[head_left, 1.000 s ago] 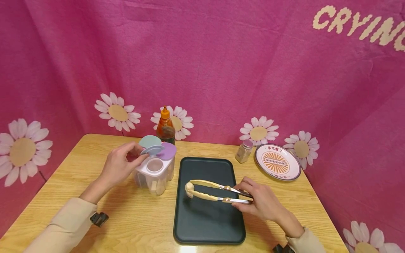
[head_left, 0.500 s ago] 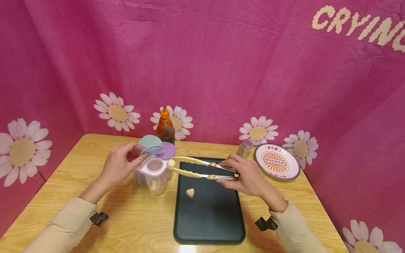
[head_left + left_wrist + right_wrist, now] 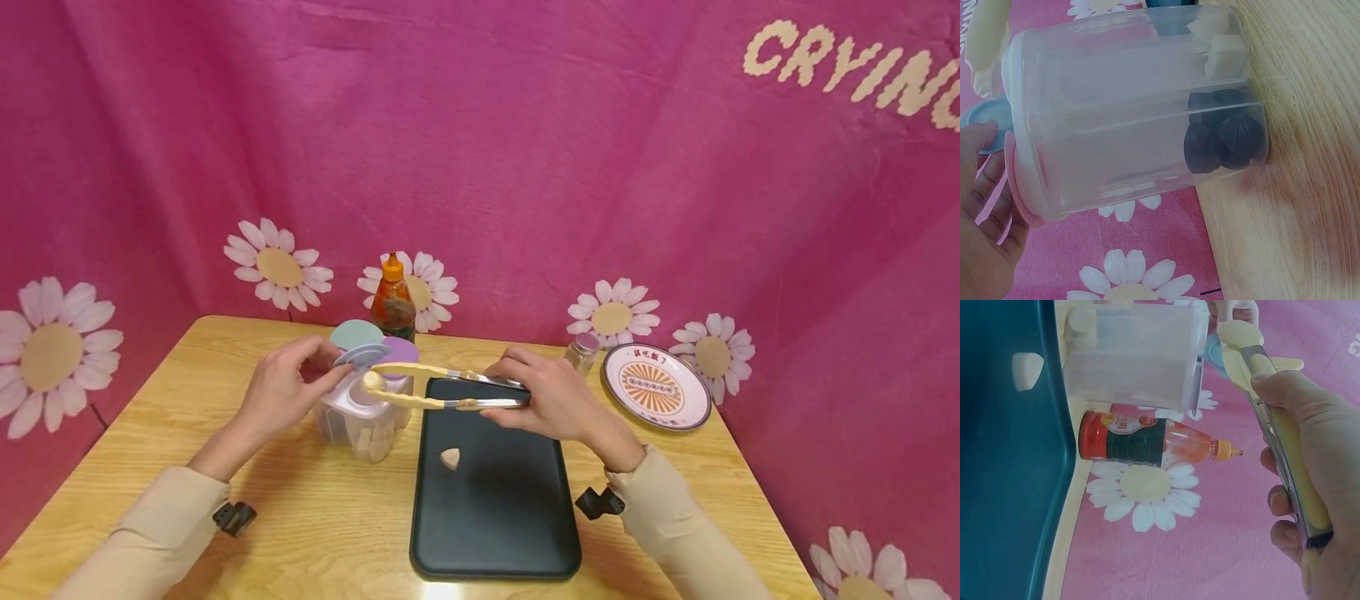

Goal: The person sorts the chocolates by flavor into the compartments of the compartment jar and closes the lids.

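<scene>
My left hand pinches the raised blue lid of a clear, multi-compartment container. Pale chunks and dark pieces lie at its bottom in the left wrist view. With my right hand I grip silver tongs with cream-coloured ends. Their tips hold a small pale piece over the uncovered opening beneath the blue lid. Another pale, wedge-like piece lies on the dark tray. What the pieces are cannot be told.
An orange-capped sauce bottle stands right behind the container. Beyond the tray's far right corner is a small purple-lidded jar, with a patterned plate to its right. Pink cloth with printed flowers hangs behind the table.
My right hand has carried the tongs and pale piece up and left, from above the tray to over the container, uncovering the piece on the tray. My left hand stays on the lid.
</scene>
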`<state>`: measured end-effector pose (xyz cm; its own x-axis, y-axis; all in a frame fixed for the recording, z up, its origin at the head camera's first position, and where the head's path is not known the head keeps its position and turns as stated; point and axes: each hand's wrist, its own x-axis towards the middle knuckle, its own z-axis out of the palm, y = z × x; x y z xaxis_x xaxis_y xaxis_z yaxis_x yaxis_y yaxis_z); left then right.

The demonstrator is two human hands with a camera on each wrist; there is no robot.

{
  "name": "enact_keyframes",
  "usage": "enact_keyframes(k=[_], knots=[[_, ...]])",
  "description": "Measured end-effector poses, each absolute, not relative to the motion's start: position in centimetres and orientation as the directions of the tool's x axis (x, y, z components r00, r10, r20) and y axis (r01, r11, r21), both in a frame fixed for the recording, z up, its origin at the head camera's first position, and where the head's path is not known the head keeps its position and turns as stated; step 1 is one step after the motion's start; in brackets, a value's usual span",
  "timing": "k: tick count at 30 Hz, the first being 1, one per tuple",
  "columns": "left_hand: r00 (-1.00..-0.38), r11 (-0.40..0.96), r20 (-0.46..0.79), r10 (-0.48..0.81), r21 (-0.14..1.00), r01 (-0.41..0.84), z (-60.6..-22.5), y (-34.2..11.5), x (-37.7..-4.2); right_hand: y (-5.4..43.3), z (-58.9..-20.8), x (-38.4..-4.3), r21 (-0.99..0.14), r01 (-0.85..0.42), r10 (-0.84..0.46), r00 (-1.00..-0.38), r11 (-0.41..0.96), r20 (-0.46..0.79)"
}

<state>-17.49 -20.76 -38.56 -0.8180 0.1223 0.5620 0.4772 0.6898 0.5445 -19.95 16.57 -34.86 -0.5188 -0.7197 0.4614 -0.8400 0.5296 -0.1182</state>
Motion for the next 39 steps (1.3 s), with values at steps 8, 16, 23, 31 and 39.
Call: enact_keyframes(k=[8, 16, 23, 31, 39], knots=[[-0.82, 0.684, 0.557, 0.129, 0.549, 0.48, -38.6, -20.8, -17.4, 16.1, -34.8, -20.2, -0.102, -0.835, -0.733, -0.526, 0.54, 0.431], [-0.818, 0.682, 0.56, 0.128, 0.549, 0.483, -38.6, -20.7, -17.4, 17.2, -34.2, -19.7, -0.068, -0.839, -0.73, -0.507, 0.54, 0.458], [-0.808, 0.687, 0.576, 0.123, 0.538, 0.489, -38.7, -20.7, -17.6, 19.4, -34.0, -18.7, -0.046, -0.815, -0.728, -0.54, 0.578, 0.423], [-0.803, 0.689, 0.583, 0.125, 0.532, 0.493, -38.7, -20.7, -17.6, 22.6, -36.2, -17.5, -0.044, -0.753, -0.683, -0.618, 0.657, 0.389], [-0.806, 0.689, 0.58, 0.117, 0.537, 0.486, -38.7, -20.7, -17.6, 24.9, -38.6, -16.3, -0.095, -0.706, -0.64, -0.684, 0.702, 0.351]])
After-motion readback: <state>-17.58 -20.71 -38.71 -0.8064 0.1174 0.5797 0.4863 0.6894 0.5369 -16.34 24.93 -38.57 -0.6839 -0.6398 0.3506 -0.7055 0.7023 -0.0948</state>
